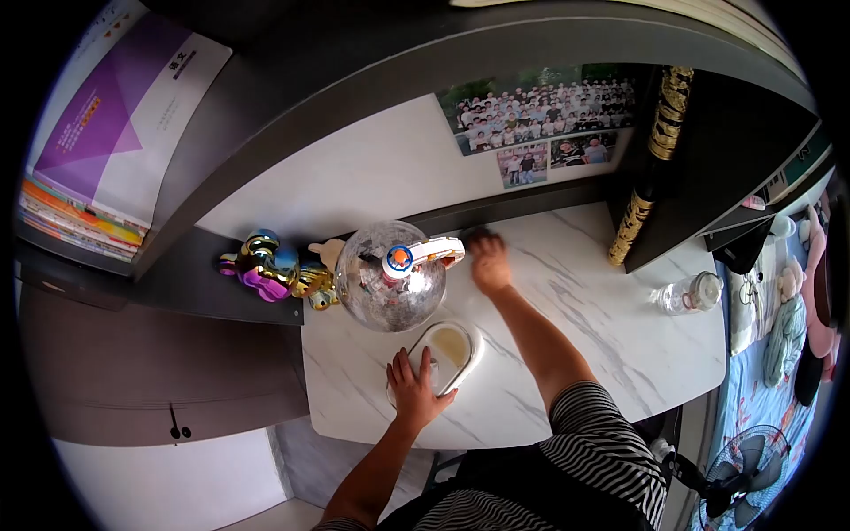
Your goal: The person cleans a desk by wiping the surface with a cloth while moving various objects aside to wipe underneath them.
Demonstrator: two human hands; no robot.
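Note:
My left hand [415, 390] lies over the near end of a white oval container [469, 356]. Its fingers are spread, with the thumb by the right rim. The container has a pale yellow area inside. At the back of the table, my right hand [489, 267] reaches to a small dark object [479, 234] by the wall; its fingertips are blurred, so I cannot tell whether they grip it. Between the hands and the left shelf stands a large shiny, clear round vessel [372, 296]. A white curved piece with an orange and blue disc [400, 257] sits on top of it.
Shiny multicoloured figurines [270, 270] stand left of the vessel. A clear jar [689, 294] is at the table's right side, and a black-and-gold rod [652, 168] leans against the cabinet. A fan [744, 478] stands beside the bed [753, 380]. Books [115, 133] fill the left shelf.

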